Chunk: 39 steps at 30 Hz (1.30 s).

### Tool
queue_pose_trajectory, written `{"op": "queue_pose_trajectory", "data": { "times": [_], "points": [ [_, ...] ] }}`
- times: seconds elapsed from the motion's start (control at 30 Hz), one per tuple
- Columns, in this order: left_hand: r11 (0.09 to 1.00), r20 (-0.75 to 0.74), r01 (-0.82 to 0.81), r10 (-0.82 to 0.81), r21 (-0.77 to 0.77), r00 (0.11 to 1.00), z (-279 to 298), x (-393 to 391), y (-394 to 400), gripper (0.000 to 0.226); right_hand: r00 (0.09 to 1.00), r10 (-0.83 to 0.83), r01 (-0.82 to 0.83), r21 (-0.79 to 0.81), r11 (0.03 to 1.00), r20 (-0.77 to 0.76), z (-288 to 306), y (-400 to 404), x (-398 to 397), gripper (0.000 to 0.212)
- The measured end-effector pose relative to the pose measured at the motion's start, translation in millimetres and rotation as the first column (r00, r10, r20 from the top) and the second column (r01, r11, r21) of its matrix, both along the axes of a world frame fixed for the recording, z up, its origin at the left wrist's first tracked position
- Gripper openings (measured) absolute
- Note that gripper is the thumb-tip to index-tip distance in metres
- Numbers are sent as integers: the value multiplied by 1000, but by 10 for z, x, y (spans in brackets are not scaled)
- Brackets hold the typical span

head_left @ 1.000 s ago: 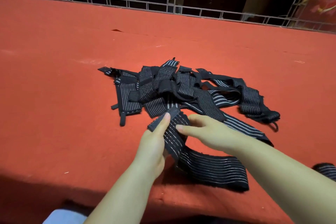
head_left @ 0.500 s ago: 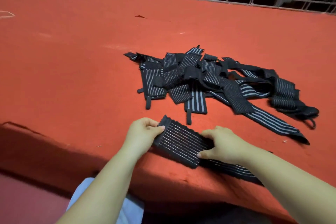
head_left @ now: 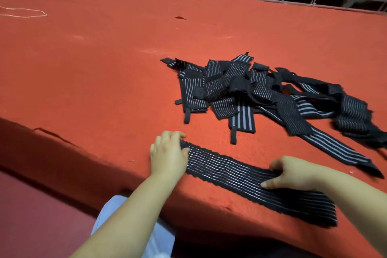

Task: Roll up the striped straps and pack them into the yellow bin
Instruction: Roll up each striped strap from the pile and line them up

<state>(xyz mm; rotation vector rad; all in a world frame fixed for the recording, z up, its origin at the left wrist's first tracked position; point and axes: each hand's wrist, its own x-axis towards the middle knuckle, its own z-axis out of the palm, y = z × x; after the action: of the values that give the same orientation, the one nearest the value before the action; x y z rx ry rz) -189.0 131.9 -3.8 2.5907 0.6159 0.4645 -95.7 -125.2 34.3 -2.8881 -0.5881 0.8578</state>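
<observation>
Stretching one strap [head_left: 251, 180] flat along the near edge of the tabletop [head_left: 94, 65], the person has it pinned at two spots: the left hand [head_left: 168, 154] grips the strap's left end with fingers curled over it, while the right hand [head_left: 293, 175] presses down further along, fingers bent onto the fabric and the thumb lying on the stripes. The strap's right end runs on past that hand, right at the edge. The pile [head_left: 272, 98] of other straps sits just behind, toward the middle of the tabletop, tangled and overlapping. No yellow bin in sight, so where the roll will go I can't tell. Risks now: the fabric looks stretchy, so a roll started crooked at the left end would likely spiral off to one side and come out loose. That free right end could slide over the edge and drag the strap with it. And rolling toward the pile could snag a neighbour's tab.
</observation>
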Motion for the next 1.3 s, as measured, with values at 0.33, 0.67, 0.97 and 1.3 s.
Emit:
{"op": "queue_pose_trajectory", "data": {
  "times": [0.33,0.67,0.97,1.3],
  "points": [
    [794,-248,607,-596,-37,764,18,226,-1163,36,996,-84,76,-182,980,-38,270,-730,85,32],
    [809,-187,587,-582,-39,791,-7,448,-1532,19,972,-234,236,-90,968,27,97,-1283,0,33],
    [757,-140,446,-567,-477,812,92,976,-1682,19,884,-403,311,345,885,237,-66,-1061,414,25],
    [491,-88,140,-413,-860,907,62,1759,-1747,27,656,-753,534,672,513,54,-270,-745,1223,58]
  ]
}}
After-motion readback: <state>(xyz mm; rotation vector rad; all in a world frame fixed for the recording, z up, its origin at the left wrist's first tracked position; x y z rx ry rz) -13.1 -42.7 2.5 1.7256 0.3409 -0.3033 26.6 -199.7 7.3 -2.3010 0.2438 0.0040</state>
